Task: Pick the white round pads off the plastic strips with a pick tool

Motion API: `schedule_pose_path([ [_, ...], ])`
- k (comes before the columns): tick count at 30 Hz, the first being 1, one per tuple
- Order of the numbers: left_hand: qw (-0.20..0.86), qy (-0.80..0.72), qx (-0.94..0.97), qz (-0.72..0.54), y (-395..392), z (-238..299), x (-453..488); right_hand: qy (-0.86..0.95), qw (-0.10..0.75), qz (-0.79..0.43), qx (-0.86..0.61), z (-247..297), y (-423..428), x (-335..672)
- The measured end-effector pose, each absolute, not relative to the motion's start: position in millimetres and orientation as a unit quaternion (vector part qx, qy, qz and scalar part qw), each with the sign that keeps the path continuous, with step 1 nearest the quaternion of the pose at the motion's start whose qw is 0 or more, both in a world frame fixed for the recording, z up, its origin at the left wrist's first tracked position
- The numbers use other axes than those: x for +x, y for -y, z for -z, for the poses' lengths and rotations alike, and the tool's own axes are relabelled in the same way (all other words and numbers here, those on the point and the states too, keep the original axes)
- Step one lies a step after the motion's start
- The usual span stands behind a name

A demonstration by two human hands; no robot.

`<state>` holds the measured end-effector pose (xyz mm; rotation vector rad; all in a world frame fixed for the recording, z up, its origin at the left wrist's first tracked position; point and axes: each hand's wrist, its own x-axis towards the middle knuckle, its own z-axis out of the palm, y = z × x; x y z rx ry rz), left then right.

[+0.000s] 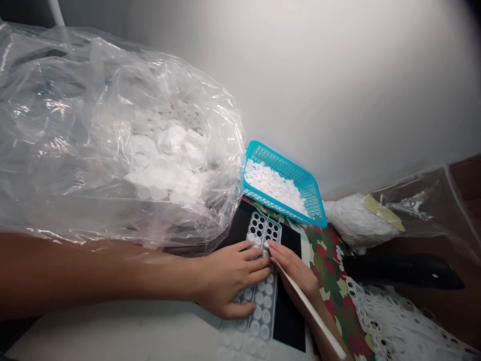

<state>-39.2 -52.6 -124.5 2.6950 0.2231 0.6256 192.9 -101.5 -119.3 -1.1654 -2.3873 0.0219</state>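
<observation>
Many round white discs (pixel 161 170) lie heaped inside a large clear plastic bag (pixel 93 125) at far left, its lower edge draped over the person's left forearm (pixel 112 271). A pale surface (pixel 112 333) runs beneath that arm.

Left hand (pixel 233 278): palm down on a translucent white sheet of round discs (pixel 259 311), near the sheet's middle. Left fingers (pixel 255 268) lie together and nearly flat, pointing right across the sheet; not clamped on anything.

Sheet: long axis runs roughly top to bottom, tilted slightly, its far end toward the wall. It lies under the left hand and just beyond the right fingertips. Far end shows two columns of empty round holes (pixel 263 228), dark mat visible through them; near end still carries discs. It rests on a black mat (pixel 289 311).

Right hand (pixel 293 265): beside the left, fingertips almost touching the left fingers. Right fingers (pixel 281 253) lie together, clamped on a thin white rod (pixel 311 311). Rod runs diagonally along the hand, tip at the sheet, other end down toward lower right.

Further right: red-and-green patterned paper (pixel 330 286) under the mat's edge. Above it, a teal plastic mesh basket (pixel 274 160) holds loose white discs. Beyond: a black elongated object (pixel 406 269), a wad of white discs in a second clear bag (pixel 424 200) with yellow tape (pixel 383 213), and a perforated white sheet (pixel 398 321) at lower right.
</observation>
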Motion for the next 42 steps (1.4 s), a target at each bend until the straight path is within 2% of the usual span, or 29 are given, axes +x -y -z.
schedule_pose_path([
  [7,0.123,-0.076,0.965,-0.216,55.0,120.9,-37.6,0.867,0.257,0.001,-0.428,121.7,99.8,198.3],
  [14,0.116,-0.079,0.965,-0.220,54.6,120.8,-37.8,0.894,0.213,-0.016,-0.394,119.7,99.2,200.6],
  [24,0.116,-0.076,0.967,-0.213,53.8,120.7,-37.5,0.863,0.256,-0.045,-0.433,117.6,99.4,195.0],
  [42,0.118,-0.068,0.969,-0.208,53.4,119.8,-36.7,0.881,0.212,-0.025,-0.422,113.2,100.1,195.7],
])
